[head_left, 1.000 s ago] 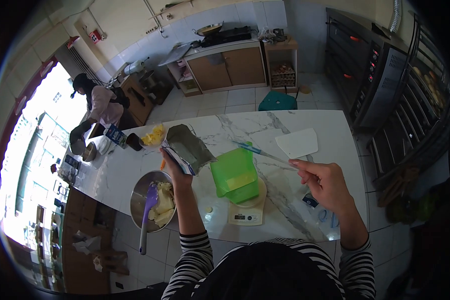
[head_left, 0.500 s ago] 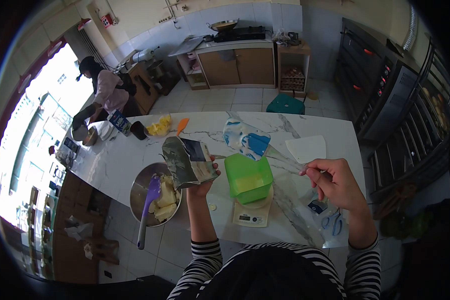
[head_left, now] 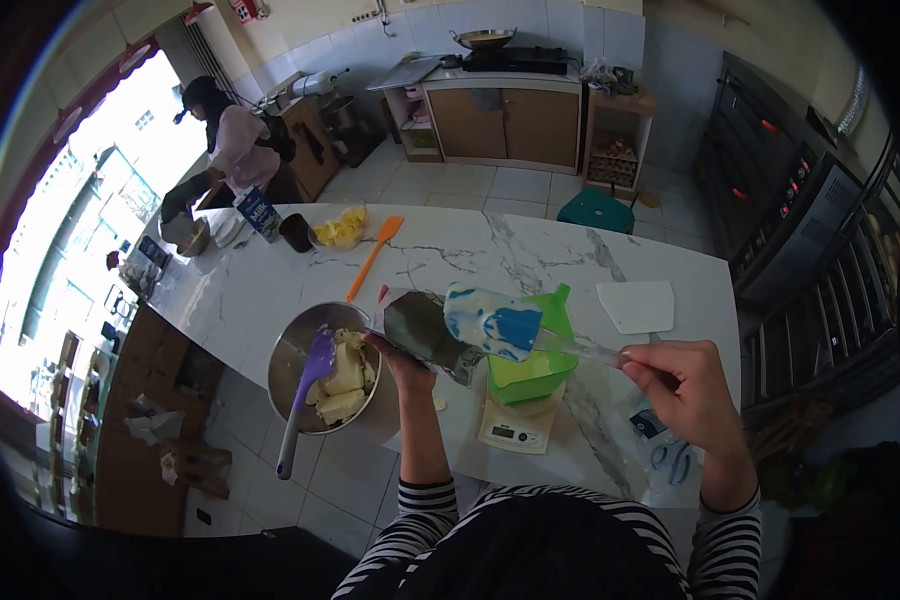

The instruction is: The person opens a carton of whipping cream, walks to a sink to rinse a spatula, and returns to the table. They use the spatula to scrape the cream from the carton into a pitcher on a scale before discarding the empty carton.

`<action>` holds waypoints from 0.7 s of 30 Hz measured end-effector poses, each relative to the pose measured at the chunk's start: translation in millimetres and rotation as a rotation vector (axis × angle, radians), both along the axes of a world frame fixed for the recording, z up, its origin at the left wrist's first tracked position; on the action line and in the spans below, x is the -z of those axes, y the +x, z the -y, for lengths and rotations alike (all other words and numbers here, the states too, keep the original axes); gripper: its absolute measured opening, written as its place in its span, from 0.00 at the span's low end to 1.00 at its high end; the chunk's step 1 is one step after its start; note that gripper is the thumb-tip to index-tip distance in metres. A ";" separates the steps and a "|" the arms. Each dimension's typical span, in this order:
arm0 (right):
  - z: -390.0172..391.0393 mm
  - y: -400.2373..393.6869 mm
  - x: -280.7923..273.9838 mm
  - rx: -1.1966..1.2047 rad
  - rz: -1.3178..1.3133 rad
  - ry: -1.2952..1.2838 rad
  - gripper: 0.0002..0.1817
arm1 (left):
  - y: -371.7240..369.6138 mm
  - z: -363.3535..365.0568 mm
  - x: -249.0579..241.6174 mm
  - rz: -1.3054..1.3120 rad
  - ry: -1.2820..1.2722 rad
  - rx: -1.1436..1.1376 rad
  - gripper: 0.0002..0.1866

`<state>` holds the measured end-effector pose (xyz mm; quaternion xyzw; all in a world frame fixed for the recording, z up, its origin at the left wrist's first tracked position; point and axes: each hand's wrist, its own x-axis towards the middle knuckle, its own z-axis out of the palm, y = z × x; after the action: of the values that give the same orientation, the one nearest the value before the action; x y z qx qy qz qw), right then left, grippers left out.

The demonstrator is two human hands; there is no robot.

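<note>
My left hand grips a silvery foil pouch, its dark opening tipped toward the right. In my right hand, pinched by its clear handle, is a blue spatula coated with a cream-coloured paste. The blade hovers at the pouch's mouth and overlaps a green plastic container in this view. That container holds something pale yellow and stands on a white kitchen scale. Left of my left hand, a steel bowl contains pale yellow blocks, and a purple spatula leans in it.
An orange spatula, a tub of yellow pieces, a dark cup and a milk carton stand farther back. Right lie a white scraper and scissors. Another person works over a bowl at the far left.
The pouch has tilted over to the right, toward the green container, and its opening now shows. The coated spatula has come lower, close to the pouch's mouth. My view has shifted slightly.
</note>
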<state>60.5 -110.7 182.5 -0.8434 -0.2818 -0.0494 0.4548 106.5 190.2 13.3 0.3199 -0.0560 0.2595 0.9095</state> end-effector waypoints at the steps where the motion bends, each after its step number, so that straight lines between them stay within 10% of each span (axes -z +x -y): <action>1: -4.5 -1.4 -3.5 0.003 0.113 -0.102 0.06 | -2.1 7.8 -10.2 0.020 0.111 -0.084 0.43; 12: -60.4 19.9 36.1 0.043 0.220 -0.404 0.06 | -4.6 30.0 -18.2 -0.041 0.314 -0.265 0.51; 21: -50.8 34.8 75.1 -0.193 -0.138 0.216 0.05 | -11.7 13.9 -34.0 0.051 0.302 -0.226 0.49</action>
<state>95.4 -60.0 107.4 -0.7599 -0.3227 0.0227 0.5638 94.8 176.3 47.3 0.4504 -0.0811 0.3565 0.8145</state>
